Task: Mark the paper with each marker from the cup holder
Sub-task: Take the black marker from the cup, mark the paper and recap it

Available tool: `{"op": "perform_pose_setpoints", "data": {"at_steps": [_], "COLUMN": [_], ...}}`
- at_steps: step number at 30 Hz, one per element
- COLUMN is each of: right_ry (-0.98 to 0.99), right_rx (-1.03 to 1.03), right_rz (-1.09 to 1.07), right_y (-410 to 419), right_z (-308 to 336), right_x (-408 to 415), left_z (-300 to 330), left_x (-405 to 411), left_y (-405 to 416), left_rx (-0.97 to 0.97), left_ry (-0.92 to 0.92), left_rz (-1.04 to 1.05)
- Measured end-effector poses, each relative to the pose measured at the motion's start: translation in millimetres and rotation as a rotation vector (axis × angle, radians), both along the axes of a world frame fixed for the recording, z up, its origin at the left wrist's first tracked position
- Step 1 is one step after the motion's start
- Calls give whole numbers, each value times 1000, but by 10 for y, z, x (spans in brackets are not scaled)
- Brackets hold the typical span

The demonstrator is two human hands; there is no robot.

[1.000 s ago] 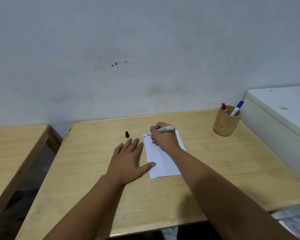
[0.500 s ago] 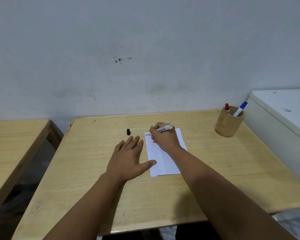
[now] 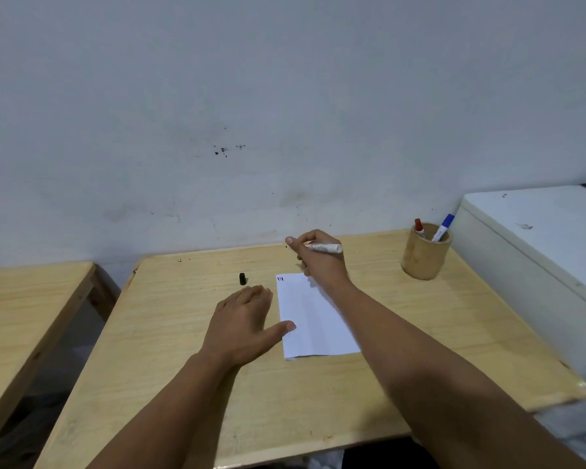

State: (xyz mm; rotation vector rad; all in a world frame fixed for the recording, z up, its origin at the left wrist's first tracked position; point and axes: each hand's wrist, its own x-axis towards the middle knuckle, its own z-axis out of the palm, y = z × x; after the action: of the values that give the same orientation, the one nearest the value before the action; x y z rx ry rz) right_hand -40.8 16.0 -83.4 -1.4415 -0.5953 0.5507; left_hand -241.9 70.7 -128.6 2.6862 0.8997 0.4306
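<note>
Head view, near to far: the left hand (image 3: pixel 242 324) lies flat, fingers apart, thumb on the white paper sheet (image 3: pixel 313 319). Just beyond its fingertips lies the small black cap (image 3: pixel 242 278). Farther right, the right hand (image 3: pixel 317 257) clamps the white-barrelled uncapped marker (image 3: pixel 323 248), lying crosswise, tip toward that cap.

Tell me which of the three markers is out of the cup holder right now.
The white-barrelled marker in the right hand, held above the table beyond the paper. The red-capped marker and blue-capped marker stand in the cup holder.
</note>
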Motion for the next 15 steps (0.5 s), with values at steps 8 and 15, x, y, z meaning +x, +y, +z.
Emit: {"op": "perform_pose_setpoints", "data": {"at_steps": [8, 15], "right_ry": [148, 253], "right_rx": [32, 19], "right_rz": [-71, -39], "right_y": [-260, -523], "right_z": [300, 296], "right_x": [241, 319], "left_z": [162, 155], "left_x": [210, 334], "left_y": [428, 591], "left_rx": [-65, -225], "left_ry": [-161, -251], "left_rz": [320, 376]}}
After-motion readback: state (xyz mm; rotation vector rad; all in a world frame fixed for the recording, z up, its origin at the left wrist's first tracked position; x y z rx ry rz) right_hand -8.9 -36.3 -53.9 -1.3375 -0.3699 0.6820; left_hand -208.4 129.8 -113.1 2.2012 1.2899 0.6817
